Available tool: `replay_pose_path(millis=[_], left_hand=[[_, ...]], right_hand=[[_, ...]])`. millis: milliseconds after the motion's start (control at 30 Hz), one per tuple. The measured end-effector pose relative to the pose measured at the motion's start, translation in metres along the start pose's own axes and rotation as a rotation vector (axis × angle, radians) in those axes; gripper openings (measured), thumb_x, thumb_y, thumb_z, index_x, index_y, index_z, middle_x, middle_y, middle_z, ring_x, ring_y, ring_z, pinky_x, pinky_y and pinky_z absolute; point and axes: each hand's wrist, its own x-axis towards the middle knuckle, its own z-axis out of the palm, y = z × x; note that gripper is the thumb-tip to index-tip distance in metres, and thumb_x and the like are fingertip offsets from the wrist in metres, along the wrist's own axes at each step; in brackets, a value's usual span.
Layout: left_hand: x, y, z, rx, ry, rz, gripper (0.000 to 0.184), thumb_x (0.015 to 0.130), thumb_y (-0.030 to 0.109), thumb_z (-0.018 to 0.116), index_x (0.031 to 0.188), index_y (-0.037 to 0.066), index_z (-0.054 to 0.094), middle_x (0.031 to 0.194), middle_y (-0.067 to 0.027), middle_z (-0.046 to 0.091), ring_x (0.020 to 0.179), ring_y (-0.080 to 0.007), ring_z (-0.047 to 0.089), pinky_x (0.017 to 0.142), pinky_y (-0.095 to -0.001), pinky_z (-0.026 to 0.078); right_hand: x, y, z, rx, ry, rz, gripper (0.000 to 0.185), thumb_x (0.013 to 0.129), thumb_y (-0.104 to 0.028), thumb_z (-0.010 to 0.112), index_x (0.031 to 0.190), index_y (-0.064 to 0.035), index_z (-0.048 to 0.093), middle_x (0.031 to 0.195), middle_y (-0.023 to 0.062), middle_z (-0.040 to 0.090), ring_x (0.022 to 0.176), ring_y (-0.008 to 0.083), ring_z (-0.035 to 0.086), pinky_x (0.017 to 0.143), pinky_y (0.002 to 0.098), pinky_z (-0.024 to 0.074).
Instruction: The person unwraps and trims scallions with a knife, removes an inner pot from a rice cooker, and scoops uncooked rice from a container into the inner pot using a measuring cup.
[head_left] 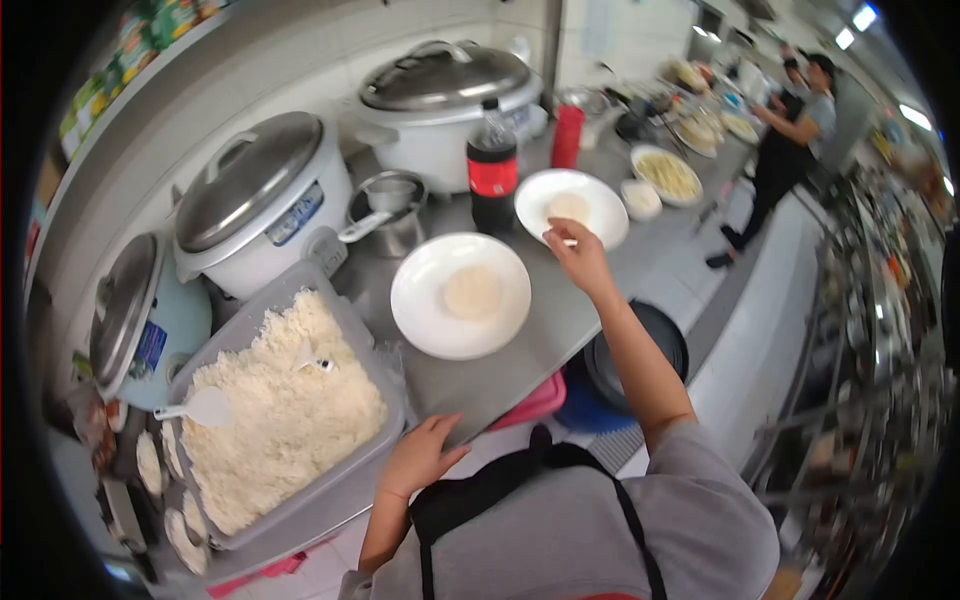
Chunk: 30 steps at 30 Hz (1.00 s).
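The far round white plate (pixel 605 210), bearing a pale flat disc (pixel 569 207), sits on the grey metal surface (pixel 548 295). My right grip (pixel 579 256) curls at its near side; whether it grasps the rim I cannot tell. My left grip (pixel 422 457) is released at the surface's edge, beside a translucent plastic tub (pixel 376 366) of white rice (pixel 290 430). Large white cookers with metal lids (pixel 420 150) stand by the pale wall (pixel 310 50); farther off stands a person in a grey top (pixel 820 112).

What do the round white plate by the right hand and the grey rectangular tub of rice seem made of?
Round white plate: probably glazed ceramic, glossy, from its smooth, even surface; melamine remains possible.
Grey rectangular tub: likely plastic, satin finish, from its cloudy walls and rounded corners.
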Motion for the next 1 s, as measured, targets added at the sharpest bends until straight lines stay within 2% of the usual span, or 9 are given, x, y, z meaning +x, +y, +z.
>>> replay_pose_path(millis=[67, 200, 300, 400, 433, 667, 800, 900, 1000], left_hand=[[0.018, 0.009, 0.007, 0.024, 0.109, -0.09, 0.048, 0.079, 0.03, 0.059, 0.117, 0.004, 0.047, 0.113, -0.016, 0.05, 0.102, -0.0319, 0.049, 0.086, -0.0354, 0.04], [0.048, 0.037, 0.009, 0.048, 0.22, -0.145, 0.047, 0.079, 0.03, 0.059, 0.116, 0.004, 0.047, 0.111, -0.0164, 0.051, 0.1, -0.0323, 0.051, 0.084, -0.0362, 0.042], [0.059, 0.049, 0.017, 0.025, 0.318, -0.183, 0.047, 0.078, 0.03, 0.06, 0.116, 0.005, 0.047, 0.109, -0.0165, 0.053, 0.098, -0.0325, 0.052, 0.082, -0.0368, 0.043], [0.06, 0.055, 0.028, 0.011, 0.386, -0.257, 0.047, 0.077, 0.03, 0.061, 0.116, 0.006, 0.048, 0.108, -0.0165, 0.053, 0.097, -0.0327, 0.053, 0.081, -0.0371, 0.043], [0.059, 0.056, 0.031, 0.001, 0.38, -0.31, 0.047, 0.077, 0.029, 0.061, 0.116, 0.007, 0.048, 0.108, -0.0164, 0.053, 0.097, -0.0328, 0.053, 0.081, -0.0371, 0.043], [0.054, 0.041, 0.038, -0.012, 0.362, -0.3, 0.044, 0.077, 0.028, 0.061, 0.114, 0.007, 0.05, 0.107, -0.0161, 0.054, 0.095, -0.0326, 0.053, 0.08, -0.037, 0.044], [0.051, 0.019, 0.04, 0.037, 0.473, -0.29, 0.037, 0.077, 0.026, 0.06, 0.109, 0.007, 0.055, 0.098, -0.0145, 0.058, 0.087, -0.0308, 0.057, 0.075, -0.0357, 0.046], [0.055, -0.002, 0.051, -0.359, 0.522, -0.297, 0.027, 0.079, 0.028, 0.057, 0.093, 0.006, 0.06, 0.074, -0.0116, 0.061, 0.066, -0.0284, 0.06, 0.062, -0.037, 0.048], [0.069, -0.032, 0.066, -0.079, 0.508, -0.398, 0.023, 0.079, 0.028, 0.056, 0.089, 0.008, 0.061, 0.074, -0.0106, 0.061, 0.065, -0.0268, 0.06, 0.06, -0.0365, 0.048]], right_hand=[[0.083, 0.015, 0.012, -0.162, 0.085, -0.229, 0.04, 0.074, -0.029, 0.066, 0.101, 0.0009, 0.059, 0.086, 0.0166, 0.062, 0.075, 0.0245, 0.06, 0.067, 0.0327, 0.0476], [0.196, -0.035, 0.031, -0.261, -0.017, -0.105, 0.063, 0.064, -0.045, 0.069, 0.104, 0.0017, 0.057, 0.085, 0.0184, 0.062, 0.076, 0.0278, 0.061, 0.07, 0.0345, 0.0479], [0.237, -0.022, 0.062, -0.309, -0.222, -0.052, 0.062, 0.061, -0.049, 0.067, 0.099, 0.0, 0.059, 0.081, 0.0196, 0.062, 0.078, 0.0313, 0.062, 0.071, 0.0368, 0.0483], [0.241, -0.019, 0.077, -0.46, -0.193, -0.123, 0.055, 0.061, -0.047, 0.065, 0.091, -0.0014, 0.06, 0.078, 0.0198, 0.063, 0.08, 0.0331, 0.061, 0.072, 0.0391, 0.0483], [0.237, -0.02, 0.075, -0.407, -0.169, -0.147, 0.045, 0.062, -0.039, 0.064, 0.086, -0.0009, 0.06, 0.075, 0.0209, 0.062, 0.077, 0.0348, 0.06, 0.069, 0.0402, 0.0482], [0.218, -0.014, 0.083, -0.152, 0.103, -0.312, 0.035, 0.059, -0.03, 0.065, 0.081, -0.0033, 0.06, 0.069, 0.0183, 0.061, 0.068, 0.0352, 0.06, 0.062, 0.0405, 0.0474], [0.243, -0.081, 0.052, -0.064, 0.07, -0.426, 0.027, 0.058, -0.024, 0.067, 0.07, -0.0001, 0.061, 0.066, 0.0175, 0.06, 0.062, 0.0282, 0.06, 0.059, 0.0354, 0.0466], [0.284, -0.158, 0.021, 0.004, 0.165, -0.567, 0.03, 0.06, -0.025, 0.068, 0.074, 0.0009, 0.063, 0.064, 0.0177, 0.06, 0.06, 0.0267, 0.06, 0.058, 0.0342, 0.0461], [0.352, -0.2, 0.028, 0.102, 0.341, -0.665, 0.033, 0.064, -0.027, 0.068, 0.079, 0.0017, 0.063, 0.07, 0.0143, 0.062, 0.065, 0.0184, 0.059, 0.059, 0.0304, 0.0454]])
